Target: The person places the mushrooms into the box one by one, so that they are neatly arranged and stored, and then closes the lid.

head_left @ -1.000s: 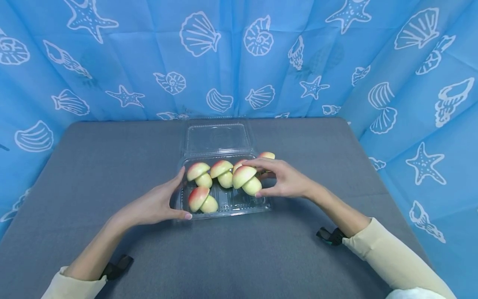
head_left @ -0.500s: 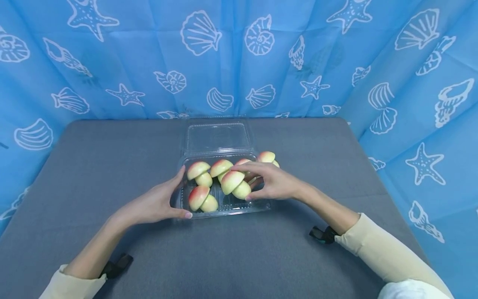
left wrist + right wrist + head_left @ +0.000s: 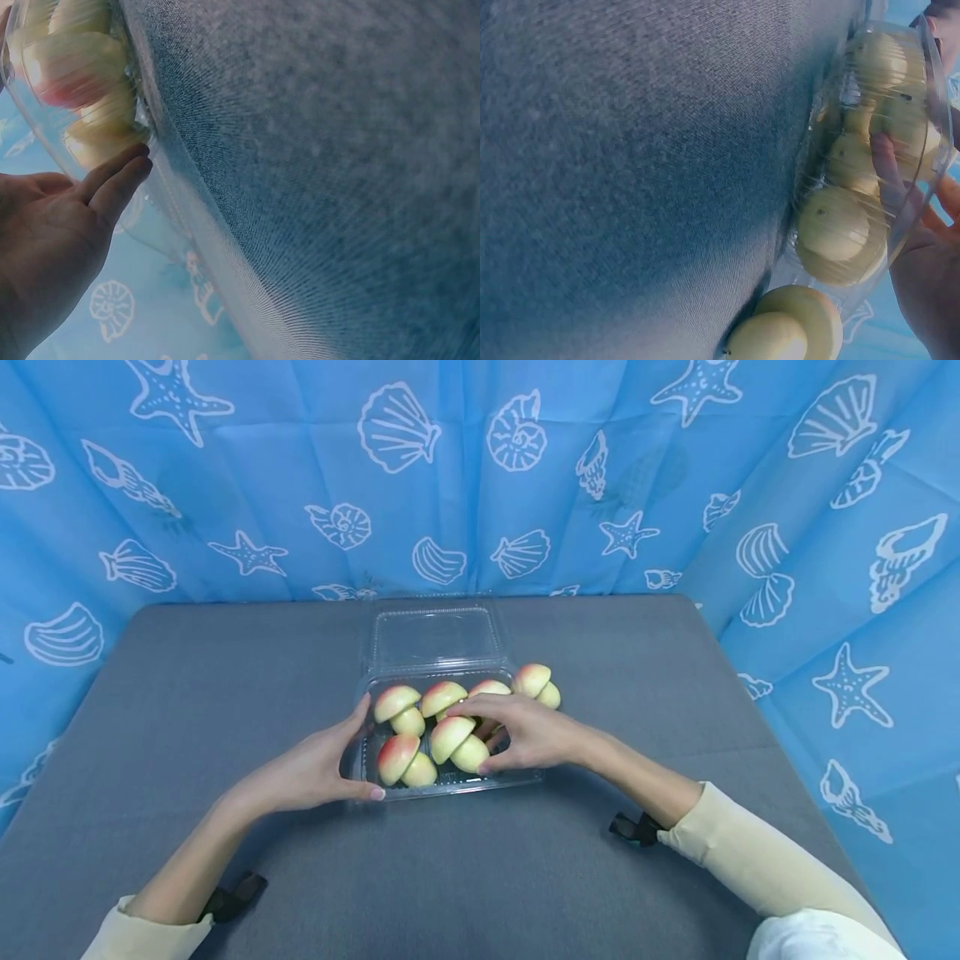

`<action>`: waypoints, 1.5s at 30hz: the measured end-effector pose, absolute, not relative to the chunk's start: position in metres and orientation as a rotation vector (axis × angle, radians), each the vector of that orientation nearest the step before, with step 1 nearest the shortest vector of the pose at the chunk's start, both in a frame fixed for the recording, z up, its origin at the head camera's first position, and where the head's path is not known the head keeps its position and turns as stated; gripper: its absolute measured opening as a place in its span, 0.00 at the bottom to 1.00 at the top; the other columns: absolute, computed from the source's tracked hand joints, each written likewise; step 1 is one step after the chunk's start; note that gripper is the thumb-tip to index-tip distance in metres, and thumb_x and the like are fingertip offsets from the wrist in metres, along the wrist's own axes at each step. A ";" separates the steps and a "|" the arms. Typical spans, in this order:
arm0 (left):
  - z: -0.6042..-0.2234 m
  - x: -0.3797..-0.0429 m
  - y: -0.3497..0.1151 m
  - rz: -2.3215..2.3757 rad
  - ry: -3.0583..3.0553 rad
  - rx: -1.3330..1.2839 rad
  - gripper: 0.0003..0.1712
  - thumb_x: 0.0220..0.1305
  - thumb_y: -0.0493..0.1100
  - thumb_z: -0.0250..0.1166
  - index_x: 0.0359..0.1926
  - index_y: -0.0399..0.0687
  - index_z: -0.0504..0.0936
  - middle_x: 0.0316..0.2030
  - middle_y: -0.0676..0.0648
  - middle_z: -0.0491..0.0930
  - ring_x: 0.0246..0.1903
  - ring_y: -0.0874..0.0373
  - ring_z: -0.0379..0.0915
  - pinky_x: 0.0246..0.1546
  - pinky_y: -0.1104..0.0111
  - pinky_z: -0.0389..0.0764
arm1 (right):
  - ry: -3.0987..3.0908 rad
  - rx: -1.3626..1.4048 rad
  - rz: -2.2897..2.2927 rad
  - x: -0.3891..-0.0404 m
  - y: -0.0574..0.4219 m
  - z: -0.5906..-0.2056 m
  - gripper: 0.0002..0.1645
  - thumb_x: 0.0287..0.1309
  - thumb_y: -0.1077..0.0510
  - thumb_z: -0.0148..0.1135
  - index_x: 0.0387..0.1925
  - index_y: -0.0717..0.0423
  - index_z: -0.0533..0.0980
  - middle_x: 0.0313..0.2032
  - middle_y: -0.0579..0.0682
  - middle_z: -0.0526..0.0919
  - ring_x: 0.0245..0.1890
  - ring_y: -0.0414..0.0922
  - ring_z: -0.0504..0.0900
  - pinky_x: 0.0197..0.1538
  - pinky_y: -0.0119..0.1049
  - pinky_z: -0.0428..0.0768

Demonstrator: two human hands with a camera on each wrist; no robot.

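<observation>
A clear plastic clamshell box (image 3: 495, 783) lies on the table with its lid (image 3: 435, 635) folded back. Toy mushrooms with red-and-yellow caps fill part of it, including a front-left mushroom (image 3: 399, 758) and three along the back. My right hand (image 3: 532, 733) grips another mushroom (image 3: 453, 737) by its stem side, inside the box beside the front-left one. My left hand (image 3: 318, 768) touches the box's left side, thumb at the front corner. Its straight fingers (image 3: 112, 176) lie against the clear wall in the left wrist view. The right fingertips are partly hidden behind the mushroom.
One more mushroom (image 3: 537, 685) lies outside the box, by its back right corner. A grey cloth covers the table (image 3: 450, 885). Behind and to the right hangs a blue curtain (image 3: 465, 485) with white shell prints.
My right hand has carried its mushroom left and toward the front, lower into the box, uncovering the mushroom outside the back right corner. The left hand stays at the box's side.
</observation>
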State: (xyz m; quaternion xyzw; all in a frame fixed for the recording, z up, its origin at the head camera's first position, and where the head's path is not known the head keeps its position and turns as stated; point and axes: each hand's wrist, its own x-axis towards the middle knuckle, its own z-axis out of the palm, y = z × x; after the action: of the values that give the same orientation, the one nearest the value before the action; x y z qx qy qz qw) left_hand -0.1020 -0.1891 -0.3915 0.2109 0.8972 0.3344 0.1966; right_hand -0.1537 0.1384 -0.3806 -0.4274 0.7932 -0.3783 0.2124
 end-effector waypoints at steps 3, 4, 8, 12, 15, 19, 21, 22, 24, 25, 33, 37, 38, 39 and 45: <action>-0.392 -0.102 -0.189 0.934 2.513 0.585 0.73 0.52 0.62 0.75 0.79 0.43 0.31 0.76 0.33 0.48 0.72 0.39 0.52 0.67 0.42 0.60 | 2.243 -1.222 -0.997 -0.152 0.135 -0.382 0.45 0.51 0.63 0.76 0.70 0.51 0.67 0.61 0.47 0.72 0.48 0.40 0.82 0.45 0.29 0.83; -0.392 -0.102 -0.189 0.934 2.514 0.584 0.73 0.52 0.62 0.75 0.79 0.43 0.31 0.76 0.33 0.48 0.72 0.39 0.52 0.67 0.42 0.60 | 2.254 -1.235 -0.976 -0.152 0.135 -0.383 0.45 0.51 0.63 0.76 0.70 0.51 0.68 0.62 0.46 0.72 0.48 0.40 0.82 0.44 0.28 0.83; -0.392 -0.101 -0.189 0.935 2.514 0.582 0.74 0.52 0.62 0.75 0.78 0.43 0.31 0.76 0.33 0.47 0.72 0.39 0.52 0.67 0.42 0.60 | 2.279 -1.280 -0.915 -0.152 0.132 -0.385 0.44 0.52 0.61 0.75 0.70 0.52 0.67 0.63 0.45 0.71 0.47 0.39 0.81 0.43 0.27 0.82; -0.393 -0.101 -0.188 0.935 2.518 0.578 0.74 0.52 0.63 0.75 0.79 0.43 0.31 0.76 0.34 0.46 0.73 0.40 0.51 0.67 0.43 0.60 | 2.275 -1.332 -0.880 -0.153 0.130 -0.386 0.44 0.52 0.62 0.75 0.70 0.54 0.66 0.64 0.46 0.71 0.47 0.39 0.80 0.43 0.27 0.82; -0.394 -0.100 -0.188 0.940 2.522 0.583 0.74 0.52 0.62 0.75 0.79 0.43 0.32 0.76 0.35 0.45 0.73 0.40 0.50 0.67 0.43 0.60 | 2.273 -1.375 -0.840 -0.153 0.131 -0.386 0.44 0.52 0.62 0.75 0.70 0.55 0.66 0.65 0.47 0.70 0.49 0.39 0.79 0.45 0.27 0.82; -0.395 -0.100 -0.188 0.942 2.524 0.589 0.73 0.52 0.61 0.76 0.79 0.43 0.32 0.76 0.34 0.45 0.73 0.40 0.50 0.66 0.43 0.61 | 2.263 -1.397 -0.777 -0.153 0.132 -0.384 0.44 0.54 0.60 0.74 0.71 0.51 0.66 0.65 0.47 0.69 0.50 0.38 0.78 0.46 0.28 0.81; -0.394 -0.099 -0.188 0.940 2.523 0.581 0.73 0.52 0.61 0.76 0.79 0.43 0.32 0.77 0.35 0.44 0.73 0.40 0.49 0.66 0.43 0.61 | 2.250 -1.394 -0.748 -0.153 0.133 -0.383 0.43 0.55 0.60 0.73 0.71 0.51 0.66 0.65 0.47 0.68 0.51 0.37 0.78 0.47 0.27 0.81; -0.394 -0.099 -0.187 0.940 2.521 0.578 0.73 0.52 0.61 0.76 0.79 0.43 0.32 0.77 0.35 0.44 0.73 0.40 0.49 0.66 0.43 0.61 | 2.244 -1.391 -0.741 -0.153 0.134 -0.383 0.44 0.55 0.61 0.73 0.72 0.51 0.65 0.65 0.48 0.68 0.51 0.38 0.78 0.47 0.27 0.81; -0.394 -0.099 -0.187 0.940 2.520 0.573 0.73 0.52 0.61 0.76 0.79 0.43 0.32 0.77 0.35 0.44 0.73 0.40 0.49 0.67 0.43 0.61 | 2.238 -1.387 -0.734 -0.153 0.134 -0.382 0.44 0.55 0.62 0.73 0.72 0.53 0.65 0.65 0.49 0.67 0.51 0.39 0.78 0.48 0.27 0.81; -0.393 -0.099 -0.187 0.940 2.517 0.573 0.73 0.52 0.61 0.76 0.79 0.43 0.32 0.77 0.35 0.44 0.73 0.40 0.48 0.67 0.43 0.61 | 2.238 -1.386 -0.737 -0.152 0.133 -0.382 0.44 0.55 0.62 0.73 0.72 0.54 0.65 0.64 0.50 0.67 0.51 0.39 0.79 0.48 0.27 0.81; -0.392 -0.098 -0.187 0.956 2.504 0.556 0.73 0.52 0.61 0.76 0.79 0.43 0.32 0.77 0.34 0.44 0.73 0.40 0.48 0.67 0.43 0.61 | 2.271 -1.397 -0.717 -0.149 0.132 -0.383 0.46 0.53 0.63 0.75 0.72 0.58 0.64 0.62 0.54 0.66 0.50 0.42 0.80 0.48 0.26 0.80; -0.395 -0.097 -0.186 0.959 2.499 0.546 0.73 0.52 0.60 0.77 0.79 0.43 0.32 0.77 0.35 0.44 0.73 0.40 0.49 0.67 0.43 0.60 | 2.260 -1.395 -0.658 -0.149 0.133 -0.379 0.47 0.54 0.62 0.74 0.73 0.56 0.63 0.64 0.54 0.65 0.51 0.41 0.79 0.50 0.28 0.80; -0.395 -0.097 -0.186 0.959 2.496 0.548 0.73 0.52 0.60 0.76 0.79 0.43 0.32 0.77 0.35 0.44 0.73 0.40 0.49 0.67 0.43 0.60 | 2.252 -1.389 -0.654 -0.149 0.134 -0.378 0.47 0.54 0.63 0.74 0.73 0.56 0.63 0.64 0.54 0.65 0.52 0.42 0.79 0.50 0.28 0.80; -0.395 -0.097 -0.186 0.960 2.495 0.550 0.73 0.52 0.60 0.76 0.79 0.43 0.32 0.77 0.35 0.44 0.73 0.40 0.50 0.67 0.43 0.60 | 2.246 -1.382 -0.654 -0.149 0.134 -0.377 0.47 0.54 0.63 0.74 0.73 0.56 0.63 0.64 0.54 0.65 0.52 0.42 0.79 0.50 0.28 0.80; -0.393 -0.098 -0.186 0.957 2.503 0.567 0.73 0.52 0.60 0.76 0.79 0.43 0.32 0.76 0.34 0.46 0.72 0.40 0.52 0.67 0.43 0.61 | 2.213 -1.310 -0.715 -0.149 0.139 -0.372 0.47 0.53 0.70 0.71 0.73 0.56 0.63 0.63 0.53 0.66 0.53 0.45 0.80 0.49 0.28 0.81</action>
State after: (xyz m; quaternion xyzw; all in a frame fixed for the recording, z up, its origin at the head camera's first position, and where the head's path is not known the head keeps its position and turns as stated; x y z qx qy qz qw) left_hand -0.0977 -0.1858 -0.3932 0.2029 0.8954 0.3422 0.1999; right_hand -0.1490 0.1394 -0.3724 -0.4770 0.8061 -0.2604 0.2341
